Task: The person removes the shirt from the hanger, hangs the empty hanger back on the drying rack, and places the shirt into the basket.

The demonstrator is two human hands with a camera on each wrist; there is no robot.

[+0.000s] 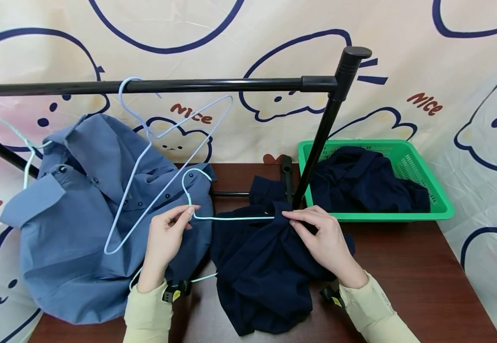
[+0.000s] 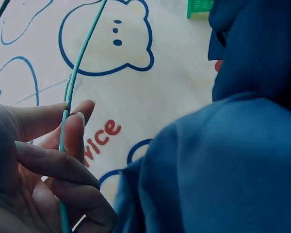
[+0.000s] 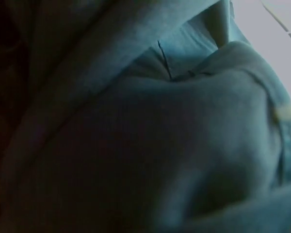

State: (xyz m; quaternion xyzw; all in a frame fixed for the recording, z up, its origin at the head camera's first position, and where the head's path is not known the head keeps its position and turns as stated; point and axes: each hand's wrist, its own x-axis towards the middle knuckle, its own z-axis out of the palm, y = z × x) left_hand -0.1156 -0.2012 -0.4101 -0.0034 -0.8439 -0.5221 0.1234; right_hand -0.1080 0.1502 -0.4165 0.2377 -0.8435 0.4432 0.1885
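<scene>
My left hand (image 1: 164, 240) pinches a mint-green clothes hanger (image 1: 233, 218) just below its hook, between thumb and fingers. In the left wrist view the hanger's thin wire (image 2: 80, 58) passes between the fingertips. The hanger's right arm runs into a navy garment (image 1: 265, 286), which hangs in folds over the table. At the garment's upper edge my right hand (image 1: 325, 240) pinches the cloth between thumb and fingers, by the point where the hanger arm vanishes under it. Dark, blurred cloth (image 3: 150, 141) fills most of the right wrist view, hiding the right fingers there.
A black clothes rail (image 1: 231, 85) crosses above, with its post (image 1: 323, 138) at right. A blue shirt (image 1: 77, 247) hangs at left, near a bare light-blue hanger (image 1: 139, 166). Behind the right hand, a green basket (image 1: 385, 217) contains navy cloth (image 1: 360, 181). Below is a brown table (image 1: 415, 267).
</scene>
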